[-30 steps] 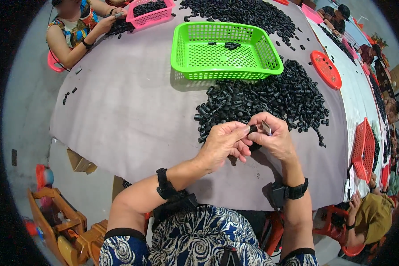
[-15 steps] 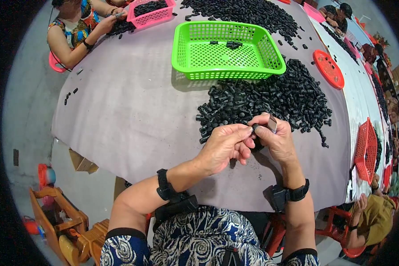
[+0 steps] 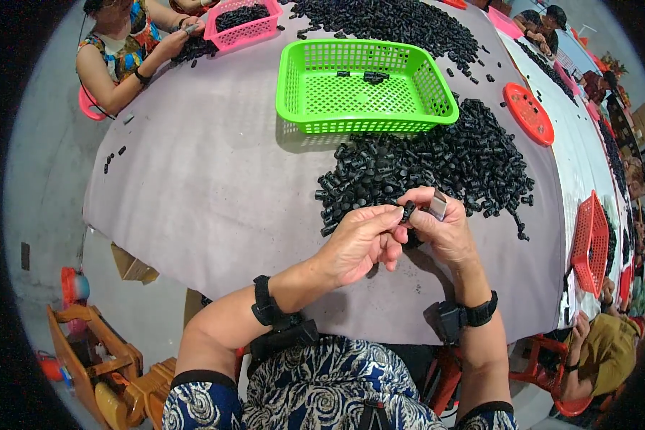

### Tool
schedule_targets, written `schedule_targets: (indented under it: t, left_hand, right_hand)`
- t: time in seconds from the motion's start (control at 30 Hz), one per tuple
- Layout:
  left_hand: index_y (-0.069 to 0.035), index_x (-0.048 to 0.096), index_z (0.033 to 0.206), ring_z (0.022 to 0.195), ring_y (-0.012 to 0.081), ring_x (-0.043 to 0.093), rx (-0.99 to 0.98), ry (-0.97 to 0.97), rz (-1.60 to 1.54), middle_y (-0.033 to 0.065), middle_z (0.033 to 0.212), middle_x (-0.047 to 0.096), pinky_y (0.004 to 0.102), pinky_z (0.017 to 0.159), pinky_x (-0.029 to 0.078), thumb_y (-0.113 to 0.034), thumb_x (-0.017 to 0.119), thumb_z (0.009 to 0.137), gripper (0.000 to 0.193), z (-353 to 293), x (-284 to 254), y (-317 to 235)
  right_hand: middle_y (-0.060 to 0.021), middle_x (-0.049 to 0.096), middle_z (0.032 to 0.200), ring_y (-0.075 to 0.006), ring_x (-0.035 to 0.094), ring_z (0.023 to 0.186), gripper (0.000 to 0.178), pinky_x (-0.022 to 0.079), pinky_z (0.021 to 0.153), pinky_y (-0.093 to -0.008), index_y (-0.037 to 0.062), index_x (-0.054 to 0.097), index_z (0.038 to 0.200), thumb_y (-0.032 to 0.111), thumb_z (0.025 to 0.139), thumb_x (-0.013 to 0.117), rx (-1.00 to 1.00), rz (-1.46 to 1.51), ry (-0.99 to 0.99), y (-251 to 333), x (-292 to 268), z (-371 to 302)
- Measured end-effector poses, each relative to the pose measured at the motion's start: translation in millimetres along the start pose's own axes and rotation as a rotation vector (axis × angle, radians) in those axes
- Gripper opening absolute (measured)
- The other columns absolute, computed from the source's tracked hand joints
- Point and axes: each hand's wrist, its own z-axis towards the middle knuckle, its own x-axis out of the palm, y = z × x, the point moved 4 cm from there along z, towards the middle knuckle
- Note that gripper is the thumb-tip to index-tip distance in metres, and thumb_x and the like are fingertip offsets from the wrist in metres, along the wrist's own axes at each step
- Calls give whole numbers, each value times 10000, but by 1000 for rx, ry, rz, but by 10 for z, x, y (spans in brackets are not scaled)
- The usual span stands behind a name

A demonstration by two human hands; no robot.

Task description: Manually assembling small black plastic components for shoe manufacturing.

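Observation:
Between my two hands is a small black cylindrical part (image 3: 408,211), pinched in the thumb and fingers of my left hand (image 3: 365,240). My right hand (image 3: 444,233) is closed around a flat metal blade (image 3: 439,206), whose end sticks up above the thumb. The right thumb and forefinger also meet the black part. Just beyond both hands lies a big heap of similar black parts (image 3: 437,165). Behind the heap stands a green plastic basket (image 3: 365,123) with a few black parts inside.
A red round lid (image 3: 529,113) lies right of the heap. Another pile (image 3: 394,21) covers the far table. A pink basket (image 3: 242,29) stands far left beside a co-worker (image 3: 125,57). A red basket (image 3: 590,244) is at the right. Several loose parts lie on the left.
Both hands stay in nearly the same place. The black part between them has turned and shows more of its side. Far left, the co-worker's hands have shifted slightly.

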Motion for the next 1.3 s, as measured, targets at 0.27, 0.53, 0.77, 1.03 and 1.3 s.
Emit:
schedule_targets:
  t: [0.27,0.53,0.77,1.03,1.3]
  left_hand:
    - [-60,542,892,497,98,505,-43,33,16,7,697,527,256,429,462,-265,476,927,219,2,2,15]
    - [-47,545,910,513,100,525,-43,80,18,9,700,537,250,433,465,-272,468,931,238,15,2,37]
    - [-39,525,1021,645,139,617,104,-85,148,76,854,606,245,499,521,-216,492,920,207,-15,-17,-35]
    - [-43,521,1080,725,131,622,59,-46,105,84,920,615,238,593,531,-184,522,904,226,-5,5,-40]
    - [-38,525,1073,714,90,588,41,12,28,36,870,610,234,608,515,-163,527,901,213,35,-59,-2]
  right_hand:
    - [21,580,688,-14,412,531,135,296,462,-167,40,624,930,127,833,593,-13,89,24,-14,-8,-3]
    - [41,519,633,-11,374,501,135,263,431,-169,40,627,892,158,855,571,-13,172,-2,-47,-21,-2]
    - [50,510,630,-7,359,491,133,261,427,-168,50,631,870,166,851,569,-21,158,-38,-61,-57,1]
    - [67,523,642,0,366,506,131,264,442,-163,51,635,882,160,851,568,-42,87,-46,-31,-18,0]
    - [14,571,770,-41,505,631,106,399,538,-178,5,621,900,79,830,594,-170,34,-25,21,36,3]
